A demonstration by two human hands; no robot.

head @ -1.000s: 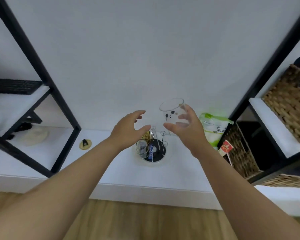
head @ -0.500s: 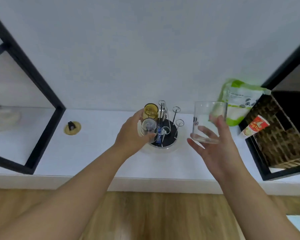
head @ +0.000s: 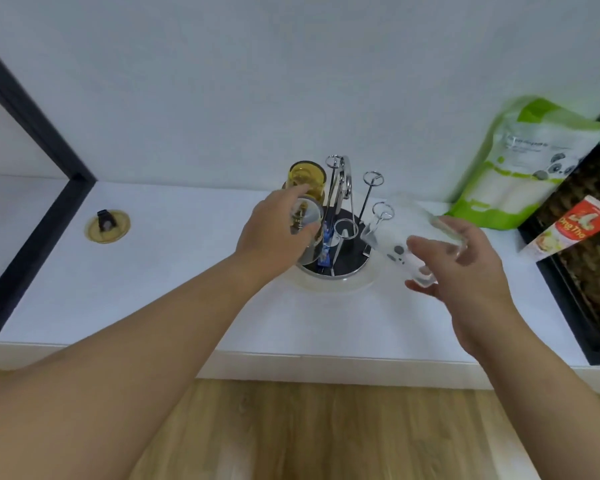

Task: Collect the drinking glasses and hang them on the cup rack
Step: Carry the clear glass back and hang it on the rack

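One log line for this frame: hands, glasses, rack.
left hand: on small clear glass at cup rack | right hand: holds tilted panda-print glass beside rack | amber glass: on rack

At the right of the frame a green-and-white pouch [head: 520,168] leans against the wall on the white counter [head: 174,271]; a red-and-white tube [head: 568,230] lies just below it. A round yellow disc [head: 107,226] sits left.

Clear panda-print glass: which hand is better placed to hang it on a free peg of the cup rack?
Right. The right hand holds the clear panda-print glass, tilted beside a bare peg of the cup rack. The left hand is occupied with another clear glass.
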